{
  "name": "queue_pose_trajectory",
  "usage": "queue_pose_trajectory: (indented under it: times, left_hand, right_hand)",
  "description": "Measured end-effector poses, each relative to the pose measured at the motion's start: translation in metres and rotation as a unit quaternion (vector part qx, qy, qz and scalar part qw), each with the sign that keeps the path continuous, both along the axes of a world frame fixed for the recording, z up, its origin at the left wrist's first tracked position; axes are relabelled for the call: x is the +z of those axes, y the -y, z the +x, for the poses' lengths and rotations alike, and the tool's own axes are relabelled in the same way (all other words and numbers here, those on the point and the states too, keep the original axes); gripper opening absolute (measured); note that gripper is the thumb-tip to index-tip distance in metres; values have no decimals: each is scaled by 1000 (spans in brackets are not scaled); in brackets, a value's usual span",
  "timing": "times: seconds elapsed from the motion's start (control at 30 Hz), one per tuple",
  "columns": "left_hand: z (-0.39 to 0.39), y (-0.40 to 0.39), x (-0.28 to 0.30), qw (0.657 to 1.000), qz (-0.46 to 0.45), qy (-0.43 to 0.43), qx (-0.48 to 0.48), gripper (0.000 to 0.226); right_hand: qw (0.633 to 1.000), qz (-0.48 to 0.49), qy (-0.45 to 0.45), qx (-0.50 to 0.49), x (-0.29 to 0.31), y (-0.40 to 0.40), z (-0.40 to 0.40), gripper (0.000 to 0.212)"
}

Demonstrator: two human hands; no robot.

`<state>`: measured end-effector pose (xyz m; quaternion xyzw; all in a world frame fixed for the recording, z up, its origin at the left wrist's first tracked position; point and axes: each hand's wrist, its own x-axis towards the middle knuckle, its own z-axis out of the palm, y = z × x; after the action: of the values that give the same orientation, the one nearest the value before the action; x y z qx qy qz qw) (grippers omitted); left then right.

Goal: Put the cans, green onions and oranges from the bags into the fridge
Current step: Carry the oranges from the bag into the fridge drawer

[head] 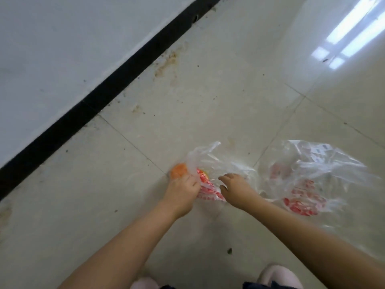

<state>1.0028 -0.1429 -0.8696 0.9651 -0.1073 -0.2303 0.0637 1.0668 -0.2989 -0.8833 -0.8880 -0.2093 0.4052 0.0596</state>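
Note:
Two clear plastic bags with red print lie on the tiled floor. The nearer bag [210,163] sits in the middle, and an orange [179,171] shows at its left edge. My left hand [181,190] grips the orange from the near side, against the bag's plastic. My right hand [235,184] hovers over the same bag with its fingers loosely curved and nothing in them. The second bag [312,178] lies crumpled to the right; something reddish shows through it, too blurred to name. No cans, green onions or fridge are in view.
A white wall with a black baseboard [116,80] runs diagonally along the left. The floor [229,90] is pale glossy tile with stains near the baseboard. My pink slippers [279,276] show at the bottom edge.

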Motion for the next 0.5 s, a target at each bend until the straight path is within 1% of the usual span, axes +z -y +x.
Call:
queue_pose_trajectory:
  times: [0.03, 0.07, 0.1, 0.13, 0.17, 0.23, 0.3, 0.4, 0.43, 0.5]
  left_hand:
    - [1, -2, -20, 998, -3, 44, -36, 14]
    - [4, -2, -35, 995, 0, 80, -62, 16]
    - [9, -2, -47, 990, 0, 106, -90, 26]
    - [15, -1, -53, 987, 5, 122, -106, 31]
    - [19, 0, -66, 984, 7, 132, -122, 32]
    - [29, 2, -75, 983, 7, 128, -134, 32]
    - [33, -2, -75, 989, 72, 55, -117, 37]
    - [37, -15, -70, 982, 148, -65, -101, 36]
    - [38, -21, -67, 979, 161, -77, -99, 37]
    - [36, -34, -69, 978, 163, -74, -105, 38]
  right_hand:
    - [1000, 3, -4, -1, -22, -3, -1, 41]
    - [1000, 5, -8, -2, -42, -4, -3, 42]
    - [1000, 8, -13, -3, -59, -5, -5, 40]
    - [1000, 15, -23, -2, -72, -5, -9, 36]
    - [999, 27, -33, 0, -81, -5, -13, 31]
    - [997, 59, -42, 4, -89, -5, -21, 30]
    - [995, 81, -49, 29, -84, -8, -29, 32]
    - [989, 112, -60, 74, -80, -15, -31, 24]
    - [986, 123, -66, 85, -80, -17, -29, 23]
    - [982, 143, -65, 105, -84, -21, -25, 22]
